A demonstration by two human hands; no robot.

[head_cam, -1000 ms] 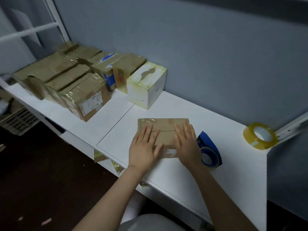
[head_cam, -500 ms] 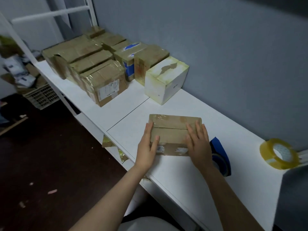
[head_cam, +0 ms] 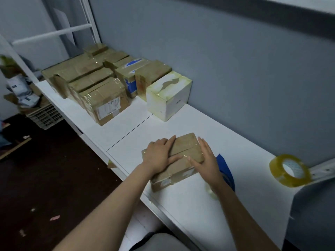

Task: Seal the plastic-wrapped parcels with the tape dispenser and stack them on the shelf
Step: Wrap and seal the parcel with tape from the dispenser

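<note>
A flat brown cardboard parcel [head_cam: 184, 147] wrapped in clear plastic lies on the white shelf [head_cam: 208, 124] in front of me. My left hand [head_cam: 159, 155] lies flat on its left half, fingers straight. My right hand [head_cam: 206, 160] rests against its right end, fingers straight. A blue tape dispenser [head_cam: 225, 167] sits on the shelf just right of the parcel, mostly hidden behind my right wrist. Several sealed brown parcels [head_cam: 101, 93] are stacked in rows at the far left of the shelf, with a white box [head_cam: 168, 95] at their right end.
A roll of clear yellowish tape [head_cam: 289, 170] stands on edge at the shelf's right end, against a white metal rail. A grey wall runs behind the shelf. Below left, a plastic crate [head_cam: 45, 115] and loose cardboard sit on the dark floor.
The parcel has turned anticlockwise under my hands, its far end now angled to the right. My left hand has slid further onto its top. The view has shifted left.
</note>
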